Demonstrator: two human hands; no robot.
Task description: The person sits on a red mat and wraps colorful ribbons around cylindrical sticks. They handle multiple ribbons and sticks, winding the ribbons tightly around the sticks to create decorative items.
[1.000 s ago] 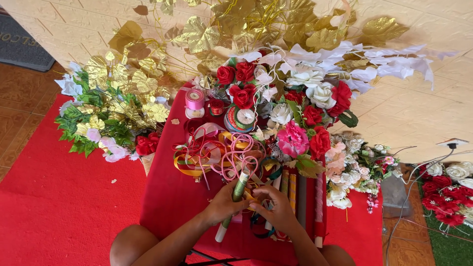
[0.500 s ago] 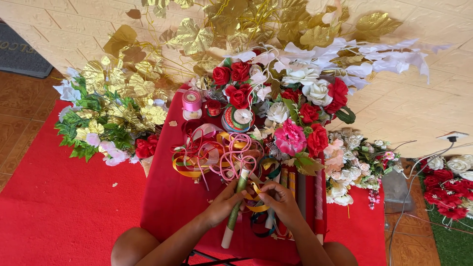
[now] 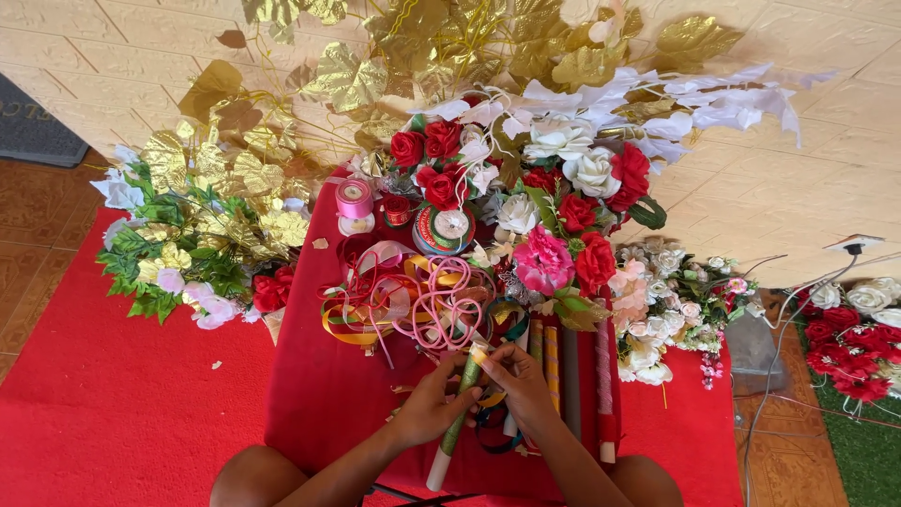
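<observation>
Head view: your left hand [image 3: 427,413] grips the green-wrapped stick [image 3: 457,422], right hand [image 3: 521,385] pinching its ribbon end [image 3: 480,354]; keep the wrap taut.

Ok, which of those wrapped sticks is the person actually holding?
The green-wrapped stick, gripped by both hands, left hand and right hand. The other sticks lie untouched on the red table.

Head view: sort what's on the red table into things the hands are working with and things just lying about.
In hand:
- green-wrapped stick, held by left hand and right hand
- yellow ribbon end at the stick's top, pinched by the fingers

Lying about:
- tangle of pink ribbon
- pink ribbon spool
- red and white flowers
- gold leaves
- wrapped sticks
</observation>
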